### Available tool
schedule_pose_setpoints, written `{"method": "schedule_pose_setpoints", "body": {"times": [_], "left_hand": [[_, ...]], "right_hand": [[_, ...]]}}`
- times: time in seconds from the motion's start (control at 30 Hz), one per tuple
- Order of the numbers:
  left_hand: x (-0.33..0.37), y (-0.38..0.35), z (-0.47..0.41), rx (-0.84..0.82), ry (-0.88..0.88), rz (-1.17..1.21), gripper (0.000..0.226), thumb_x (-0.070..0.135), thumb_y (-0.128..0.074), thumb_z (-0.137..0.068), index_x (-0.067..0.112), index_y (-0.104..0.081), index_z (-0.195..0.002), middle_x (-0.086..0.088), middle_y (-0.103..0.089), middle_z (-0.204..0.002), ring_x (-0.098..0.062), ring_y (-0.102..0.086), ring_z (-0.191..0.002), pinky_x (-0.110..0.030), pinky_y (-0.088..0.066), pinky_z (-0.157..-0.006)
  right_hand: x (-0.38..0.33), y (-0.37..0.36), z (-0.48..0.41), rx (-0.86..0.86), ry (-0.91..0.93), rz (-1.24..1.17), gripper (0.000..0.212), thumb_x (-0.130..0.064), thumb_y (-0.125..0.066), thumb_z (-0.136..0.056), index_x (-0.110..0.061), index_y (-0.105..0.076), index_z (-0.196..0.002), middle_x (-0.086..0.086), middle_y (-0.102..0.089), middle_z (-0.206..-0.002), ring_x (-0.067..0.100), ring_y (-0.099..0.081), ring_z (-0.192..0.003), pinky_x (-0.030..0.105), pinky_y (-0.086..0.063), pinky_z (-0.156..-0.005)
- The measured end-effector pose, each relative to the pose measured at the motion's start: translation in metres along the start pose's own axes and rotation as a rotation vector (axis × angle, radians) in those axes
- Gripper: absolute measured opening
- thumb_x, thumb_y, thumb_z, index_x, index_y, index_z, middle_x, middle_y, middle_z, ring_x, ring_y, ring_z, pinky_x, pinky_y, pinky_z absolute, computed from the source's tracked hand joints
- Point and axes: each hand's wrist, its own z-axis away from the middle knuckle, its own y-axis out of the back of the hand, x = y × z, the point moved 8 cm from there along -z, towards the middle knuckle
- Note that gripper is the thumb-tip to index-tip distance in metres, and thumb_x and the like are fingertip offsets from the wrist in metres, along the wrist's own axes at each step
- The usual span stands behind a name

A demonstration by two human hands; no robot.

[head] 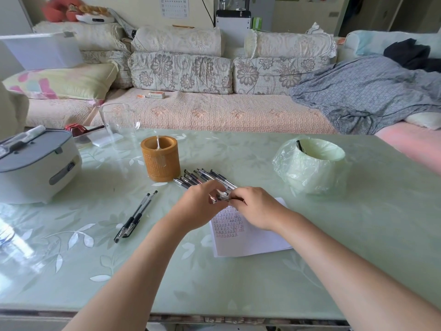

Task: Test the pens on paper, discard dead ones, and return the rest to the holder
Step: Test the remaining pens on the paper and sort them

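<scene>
A long sofa [214, 111] with flowered cushions fills the background. In front of it is a pale green table [238, 283] with a leaf pattern. At its far left stands a white case [35, 168] with a grey lid. At the right sits a small bin [310, 170] lined with a green plastic bag, with a black pen [299, 145] sticking up inside. A sheet of paper [250, 240] covered in small test marks lies near the middle. A clear glass jug [117, 125] and a brown round holder [161, 158] stand farther back. The left hand [202, 201] and right hand [255, 206] meet over the paper's far edge, fingers curled, pinching one pen [223, 196] between them. A row of pens [200, 176] lies just beside the holder. Two pens [136, 216] lie apart at the left.
</scene>
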Motion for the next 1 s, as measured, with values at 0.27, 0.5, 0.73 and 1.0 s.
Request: {"method": "schedule_pose_setpoints", "body": {"times": [0.27, 0.5, 0.73, 1.0], "left_hand": [[-0.002, -0.006, -0.001, -0.053, 0.043, 0.09, 0.013, 0.013, -0.067, -0.085, 0.025, -0.069, -0.081, 0.01, -0.072, -0.072, -0.012, -0.065, -0.061, -0.016, -0.05, -0.057], [-0.009, -0.007, -0.003, -0.081, 0.073, 0.142, 0.01, 0.013, -0.066, -0.087, 0.021, -0.071, -0.082, 0.007, -0.073, -0.074, -0.012, -0.067, -0.06, -0.024, -0.053, -0.063], [-0.016, -0.005, -0.005, -0.101, 0.104, 0.148, 0.012, 0.012, -0.069, -0.085, 0.024, -0.07, -0.08, 0.009, -0.074, -0.075, -0.012, -0.068, -0.066, -0.029, -0.056, -0.069], [-0.024, -0.011, 0.001, -0.16, 0.087, -0.182, 0.009, 0.026, -0.069, -0.085, 0.028, -0.068, -0.093, 0.016, -0.064, -0.086, -0.007, -0.06, -0.079, -0.023, -0.05, -0.072]], "right_hand": [[0.001, -0.001, 0.002, -0.019, -0.014, 0.075, 0.021, -0.036, -0.045, -0.097, -0.031, -0.065, -0.094, -0.004, -0.064, -0.086, 0.021, -0.057, -0.083, 0.035, -0.046, -0.071], [0.0, 0.0, 0.001, 0.005, -0.008, 0.175, 0.02, -0.04, -0.042, -0.097, -0.032, -0.058, -0.09, -0.002, -0.063, -0.081, 0.025, -0.056, -0.079, 0.035, -0.046, -0.069], [0.003, -0.002, 0.001, -0.022, -0.056, 0.151, 0.027, -0.048, -0.042, -0.096, -0.03, -0.061, -0.093, -0.006, -0.061, -0.077, 0.02, -0.056, -0.077, 0.032, -0.043, -0.064], [0.027, -0.01, 0.01, -0.057, -0.185, -0.232, 0.029, -0.008, -0.042, -0.092, -0.035, -0.047, -0.1, 0.002, -0.057, -0.085, 0.018, -0.051, -0.066, 0.026, -0.042, -0.054]]}}
